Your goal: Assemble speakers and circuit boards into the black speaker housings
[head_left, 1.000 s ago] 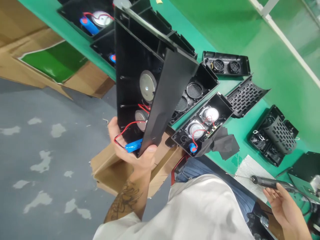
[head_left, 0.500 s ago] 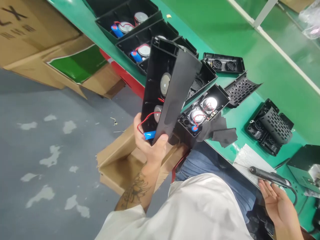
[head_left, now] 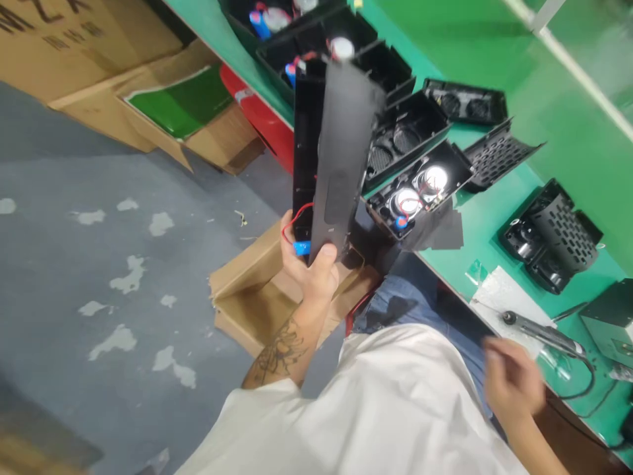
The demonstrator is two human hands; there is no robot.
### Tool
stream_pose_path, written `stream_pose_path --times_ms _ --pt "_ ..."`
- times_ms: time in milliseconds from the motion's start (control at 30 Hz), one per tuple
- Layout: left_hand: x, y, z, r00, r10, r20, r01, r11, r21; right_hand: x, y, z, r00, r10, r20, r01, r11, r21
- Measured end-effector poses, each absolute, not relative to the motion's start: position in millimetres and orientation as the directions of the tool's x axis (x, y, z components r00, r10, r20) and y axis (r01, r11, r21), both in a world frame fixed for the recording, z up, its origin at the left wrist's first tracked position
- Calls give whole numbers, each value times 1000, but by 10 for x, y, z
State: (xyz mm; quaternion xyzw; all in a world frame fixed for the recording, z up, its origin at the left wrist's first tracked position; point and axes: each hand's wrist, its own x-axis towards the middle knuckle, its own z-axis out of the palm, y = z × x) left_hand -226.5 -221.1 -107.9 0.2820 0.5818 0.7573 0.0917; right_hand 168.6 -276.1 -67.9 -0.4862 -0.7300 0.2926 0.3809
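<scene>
My left hand (head_left: 316,274) is closed around the lower end of a black speaker housing (head_left: 341,165), which stands nearly upright. A blue battery (head_left: 301,248) on a red wire shows at the housing's open side, close to my fingers. The housing's inside is mostly hidden by its wall. Smeared by motion, my right hand (head_left: 514,379) is at the bench's front edge, below a black corded tool (head_left: 541,333) with a long thin tip. Its fingers look curled, but I cannot make out whether they hold anything.
More open speaker housings (head_left: 410,138) line the green bench (head_left: 475,257), some with wired speakers and blue batteries. A perforated black cover (head_left: 504,155), black sheets (head_left: 440,231) and a grey box (head_left: 610,320) lie farther right. A cardboard box (head_left: 247,310) stands on the floor beneath my left arm.
The speaker housing has turned in my left hand, so more of its outer wall faces me. My right hand has moved left, away from the corded tool, and its fingers have curled.
</scene>
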Motion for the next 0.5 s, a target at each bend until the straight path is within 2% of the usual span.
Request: stream_pose_path --times_ms 33,67,100,233,300,367,433,500 --pt "-2252 -2207 -1093 -814 476 331 204 -299 932 1423 -2672 -771 -514 827 229 434 481 -762" --pt "-2236 -2211 -1117 -808 485 336 209 -297 932 1160 -2569 -905 -714 679 169 364 567 -739" --pt "-2220 -2224 -1152 -803 496 332 206 -292 934 913 -2465 -1070 -831 547 100 320 618 -718" --pt "-2215 -2376 -1345 -801 506 320 214 -256 943 236 -2225 -1752 -957 231 -177 290 721 -629" --pt "-2278 -2496 -1436 -801 503 324 235 -234 943 50 -2222 -1941 -948 166 -270 299 753 -586" --pt "-2388 -2627 -1501 -807 486 334 270 -199 942 -75 -2242 -1974 -943 145 -299 297 770 -564" --pt "-2523 -2757 -1531 -813 461 355 313 -169 935 -119 -2242 -1842 -954 167 -251 285 772 -569" --pt "-2655 -2876 -1529 -809 436 395 348 -188 919 -40 -2200 -1558 -957 257 -132 285 764 -578"
